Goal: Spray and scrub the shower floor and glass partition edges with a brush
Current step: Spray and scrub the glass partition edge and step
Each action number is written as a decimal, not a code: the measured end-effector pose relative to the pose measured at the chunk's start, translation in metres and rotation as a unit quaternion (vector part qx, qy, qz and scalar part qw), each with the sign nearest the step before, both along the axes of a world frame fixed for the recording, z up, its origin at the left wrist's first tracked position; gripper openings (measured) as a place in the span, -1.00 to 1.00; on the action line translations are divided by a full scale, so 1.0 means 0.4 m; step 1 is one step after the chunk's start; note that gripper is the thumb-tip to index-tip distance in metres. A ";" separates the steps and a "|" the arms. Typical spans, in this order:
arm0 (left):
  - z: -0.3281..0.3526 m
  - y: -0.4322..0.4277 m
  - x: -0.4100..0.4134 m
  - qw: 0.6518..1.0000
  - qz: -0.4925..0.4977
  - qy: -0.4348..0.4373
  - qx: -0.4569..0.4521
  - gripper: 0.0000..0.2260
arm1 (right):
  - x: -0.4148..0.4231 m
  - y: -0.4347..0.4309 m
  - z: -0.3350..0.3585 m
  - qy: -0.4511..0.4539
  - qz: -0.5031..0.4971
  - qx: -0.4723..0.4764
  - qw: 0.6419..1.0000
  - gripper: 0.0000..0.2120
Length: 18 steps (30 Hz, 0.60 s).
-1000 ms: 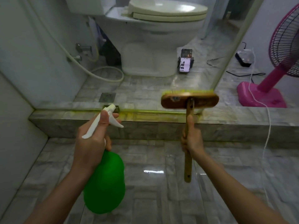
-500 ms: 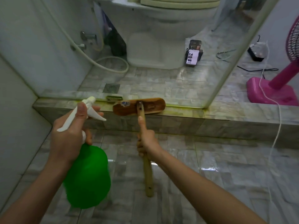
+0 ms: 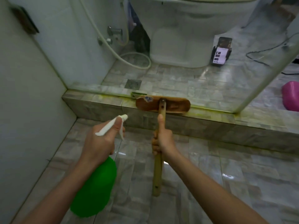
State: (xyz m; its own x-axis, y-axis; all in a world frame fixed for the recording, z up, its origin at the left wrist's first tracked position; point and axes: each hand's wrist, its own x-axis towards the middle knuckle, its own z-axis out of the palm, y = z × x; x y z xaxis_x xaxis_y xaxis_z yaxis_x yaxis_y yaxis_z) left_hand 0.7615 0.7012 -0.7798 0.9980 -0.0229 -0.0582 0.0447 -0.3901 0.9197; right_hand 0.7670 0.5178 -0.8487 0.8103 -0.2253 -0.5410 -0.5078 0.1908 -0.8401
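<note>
My right hand [image 3: 163, 139] grips the handle of a wooden scrub brush [image 3: 163, 104], thumb along the shaft. The brush head lies on the tiled curb [image 3: 100, 104] against the bottom edge of the glass partition [image 3: 210, 81], where a yellow-green streak runs. My left hand [image 3: 100, 143] holds a green spray bottle [image 3: 95, 188] by its white trigger head [image 3: 113, 124], nozzle aimed toward the curb left of the brush. The wet shower floor [image 3: 202, 175] lies below both arms.
Behind the glass are a toilet [image 3: 186, 29], a floor drain [image 3: 133, 84], a coiled hose [image 3: 137, 60] and a propped phone [image 3: 220, 51]. A white wall [image 3: 24, 110] bounds the left. A pink fan base [image 3: 291, 96] and cables sit at the right.
The brush head slid left along the curb, then back a little to the right. My view dropped and moved nearer the curb. The spray bottle stayed in my left hand.
</note>
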 end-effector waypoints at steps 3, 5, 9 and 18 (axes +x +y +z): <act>-0.024 -0.051 0.003 0.999 -0.008 0.022 -0.024 -0.73 | -0.065 -0.116 -0.011 0.008 -0.070 -0.024 0.997 -0.41; -0.037 -0.066 0.013 0.999 -0.006 0.026 -0.038 -0.73 | -0.119 -0.232 -0.019 0.012 -0.154 -0.036 0.987 -0.40; -0.041 -0.112 0.014 0.996 -0.070 0.023 -0.054 -0.71 | -0.149 -0.298 -0.022 0.004 -0.165 0.056 0.985 -0.39; -0.047 -0.108 0.049 0.996 0.002 0.055 -0.069 -0.45 | -0.037 -0.133 -0.006 -0.045 -0.012 0.116 0.992 -0.49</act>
State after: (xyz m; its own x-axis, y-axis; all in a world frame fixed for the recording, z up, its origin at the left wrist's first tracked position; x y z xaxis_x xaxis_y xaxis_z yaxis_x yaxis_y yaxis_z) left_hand 0.7812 0.6579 -0.7986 0.9859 -0.0350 -0.1639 0.1493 -0.2608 0.9538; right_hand 0.7522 0.4647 -0.8512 0.8538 -0.1229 -0.5058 -0.4250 0.3963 -0.8138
